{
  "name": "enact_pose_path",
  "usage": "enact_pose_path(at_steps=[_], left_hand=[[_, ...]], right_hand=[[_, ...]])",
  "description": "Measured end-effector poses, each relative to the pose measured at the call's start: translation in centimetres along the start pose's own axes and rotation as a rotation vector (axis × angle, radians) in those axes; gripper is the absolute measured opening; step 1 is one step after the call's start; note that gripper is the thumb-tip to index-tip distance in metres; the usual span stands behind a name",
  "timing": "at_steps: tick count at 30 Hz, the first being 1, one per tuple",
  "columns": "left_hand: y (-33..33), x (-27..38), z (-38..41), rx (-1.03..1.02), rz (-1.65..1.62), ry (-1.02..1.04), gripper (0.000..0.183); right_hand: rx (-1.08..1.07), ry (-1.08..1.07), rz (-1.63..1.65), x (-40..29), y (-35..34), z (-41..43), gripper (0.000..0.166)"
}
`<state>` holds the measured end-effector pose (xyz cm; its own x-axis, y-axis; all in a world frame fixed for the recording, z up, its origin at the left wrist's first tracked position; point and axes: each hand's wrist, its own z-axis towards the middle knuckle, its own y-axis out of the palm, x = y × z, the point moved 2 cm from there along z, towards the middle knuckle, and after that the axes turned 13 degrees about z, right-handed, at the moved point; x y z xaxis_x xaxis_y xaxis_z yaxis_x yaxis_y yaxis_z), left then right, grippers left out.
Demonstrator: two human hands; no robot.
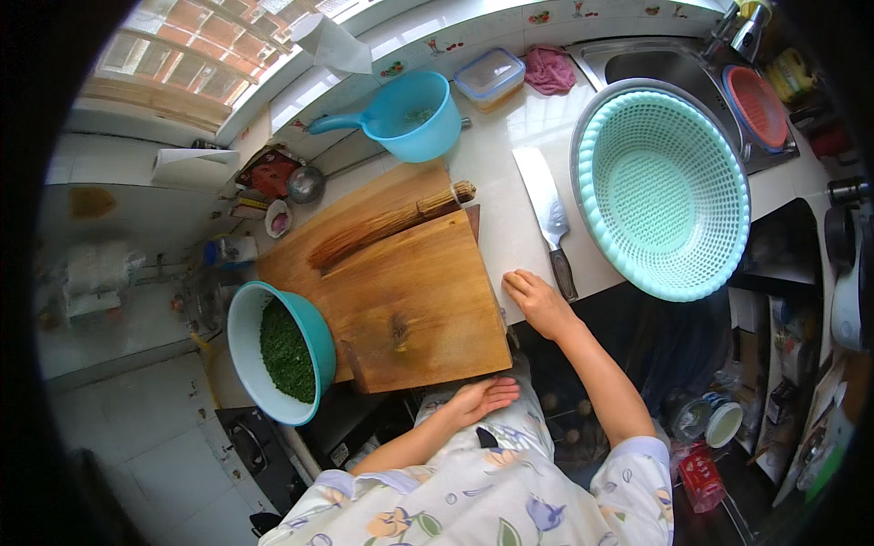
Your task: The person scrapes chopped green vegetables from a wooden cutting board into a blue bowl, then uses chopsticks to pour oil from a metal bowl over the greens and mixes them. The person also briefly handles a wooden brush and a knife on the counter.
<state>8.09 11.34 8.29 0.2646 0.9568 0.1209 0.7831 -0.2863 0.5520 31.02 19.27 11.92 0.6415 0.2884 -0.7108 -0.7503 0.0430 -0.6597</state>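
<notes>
My left hand [481, 401] is held palm up, fingers slightly spread, at the near edge of a wooden cutting board [423, 307], with nothing in it. At the counter edge, right of the board, my right hand [536, 300] rests with its fingers curled downward; whether anything is under them is hidden. A cleaver [543, 198] lies just beyond it, its dark handle near my wrist. On the board's far part lies a bundled brush [389, 228] of thin sticks. A teal bowl [324, 341] of finely chopped greens [285, 351] stands at the board's left end.
A mint plastic colander [655, 198] sits in a metal basin at right, beside the sink [655, 65]. Farther back are a blue dipper [416, 119], a lidded container [490, 75] and a pink cloth [548, 70]. A metal ladle [306, 184] lies by the wall.
</notes>
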Motion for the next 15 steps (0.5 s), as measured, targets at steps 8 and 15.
enact_pose_path(at_steps=[8,15], left_hand=[[1.2,1.3,13.7,-0.700,-0.812,0.471,0.044],[3.5,3.7,12.9,-0.511,-0.479,0.530,0.037]], right_hand=[[-0.197,0.037,0.001,-2.0,-0.3,-2.8,0.023],[0.054,0.222,0.156,-4.5,-0.7,-6.2,0.031]])
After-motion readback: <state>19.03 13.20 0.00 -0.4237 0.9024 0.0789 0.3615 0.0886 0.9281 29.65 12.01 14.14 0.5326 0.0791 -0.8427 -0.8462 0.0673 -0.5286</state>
